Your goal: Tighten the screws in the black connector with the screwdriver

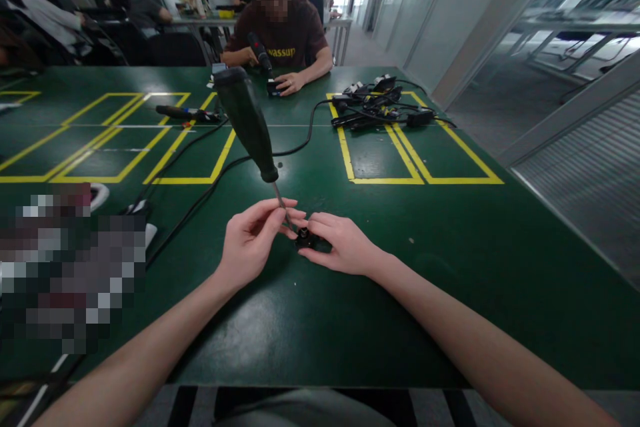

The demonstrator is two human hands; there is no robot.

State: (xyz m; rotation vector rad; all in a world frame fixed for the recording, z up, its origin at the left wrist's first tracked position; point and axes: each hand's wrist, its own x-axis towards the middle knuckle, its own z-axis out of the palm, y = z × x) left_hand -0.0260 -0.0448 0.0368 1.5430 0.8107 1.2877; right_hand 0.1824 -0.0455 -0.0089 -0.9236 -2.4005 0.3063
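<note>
Pinched near the lower end of its metal shaft, a screwdriver (247,121) with a thick dark handle leans up and to the left. My left hand (250,240) holds that shaft between thumb and fingers. Just right of the shaft's tip, a small black round part (304,238) rests on the green table. My right hand (343,243) grips this part from the right, thumb in front and fingers behind. The fingers of both hands nearly meet above it, and the exact tip of the shaft is hidden there.
Black cables and plugs (375,107) lie heaped at the back right. Another dark tool (187,113) with a cord lies at the back left. Yellow tape (387,181) marks rectangles on the table (450,333). Across it, a person (287,33) works with a power screwdriver (259,52).
</note>
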